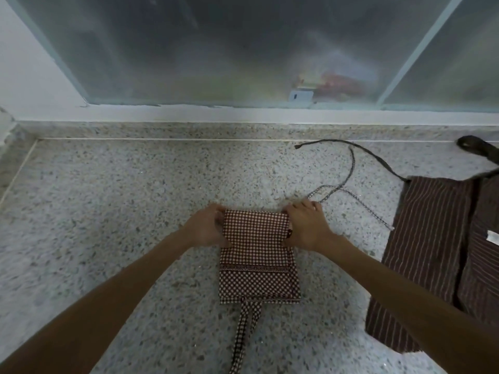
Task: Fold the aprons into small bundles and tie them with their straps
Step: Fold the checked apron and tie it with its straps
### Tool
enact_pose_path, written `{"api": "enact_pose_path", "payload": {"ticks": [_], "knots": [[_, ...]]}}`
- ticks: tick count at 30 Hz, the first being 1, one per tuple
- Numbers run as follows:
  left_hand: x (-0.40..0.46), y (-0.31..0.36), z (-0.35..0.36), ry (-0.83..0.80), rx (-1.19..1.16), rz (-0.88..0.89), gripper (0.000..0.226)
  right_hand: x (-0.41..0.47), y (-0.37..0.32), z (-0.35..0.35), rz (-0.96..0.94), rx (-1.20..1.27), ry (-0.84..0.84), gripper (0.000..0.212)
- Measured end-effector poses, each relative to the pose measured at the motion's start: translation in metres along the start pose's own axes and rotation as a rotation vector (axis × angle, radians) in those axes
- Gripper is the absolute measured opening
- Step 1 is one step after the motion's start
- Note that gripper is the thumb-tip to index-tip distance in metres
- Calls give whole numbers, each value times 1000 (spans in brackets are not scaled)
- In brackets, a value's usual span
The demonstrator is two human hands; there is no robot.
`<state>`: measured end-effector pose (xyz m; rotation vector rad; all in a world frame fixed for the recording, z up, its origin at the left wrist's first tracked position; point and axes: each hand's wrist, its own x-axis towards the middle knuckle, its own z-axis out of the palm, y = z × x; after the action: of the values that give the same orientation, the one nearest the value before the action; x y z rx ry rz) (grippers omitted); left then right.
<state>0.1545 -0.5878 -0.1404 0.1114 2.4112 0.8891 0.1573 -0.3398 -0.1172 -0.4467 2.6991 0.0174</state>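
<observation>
A brown-and-white checked apron (pixel 258 276) lies folded into a narrow rectangle on the speckled stone counter (pixel 108 211). My left hand (pixel 206 226) grips the left side of its far folded flap, and my right hand (pixel 305 225) grips the right side of the same flap. The flap is lifted slightly off the lower layers. A checked neck strap (pixel 244 336) trails from the near edge toward me. Thin checked waist straps (pixel 359 201) run off to the right from under my right hand.
A brown striped apron (pixel 432 252) lies spread flat at the right, its dark straps (pixel 364 149) curling toward the back. A frosted glass window (pixel 243 49) with a white sill (pixel 189 114) closes off the far side. A raised stone lip runs along the left.
</observation>
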Motion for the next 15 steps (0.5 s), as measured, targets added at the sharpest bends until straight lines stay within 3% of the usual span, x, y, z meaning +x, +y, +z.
{"api": "enact_pose_path", "payload": {"ticks": [3,6,8,11,13,15], "knots": [[0,-6,2,-10,-37,36,61,3,1,1,-19,62,-10,64],[-8,-12,8,39,-6,122,68,0,1,3,-82,238,30,63],[-16,-12,14,87,-4,189,44,-3,4,3,-106,333,67,62],[-27,-1,14,258,59,307,17,-8,9,5,-258,256,350,21],[-31,2,9,418,187,518,15,-20,12,11,-350,201,562,17],[-34,-5,6,478,354,765,12,-38,9,25,-441,165,669,19]]}}
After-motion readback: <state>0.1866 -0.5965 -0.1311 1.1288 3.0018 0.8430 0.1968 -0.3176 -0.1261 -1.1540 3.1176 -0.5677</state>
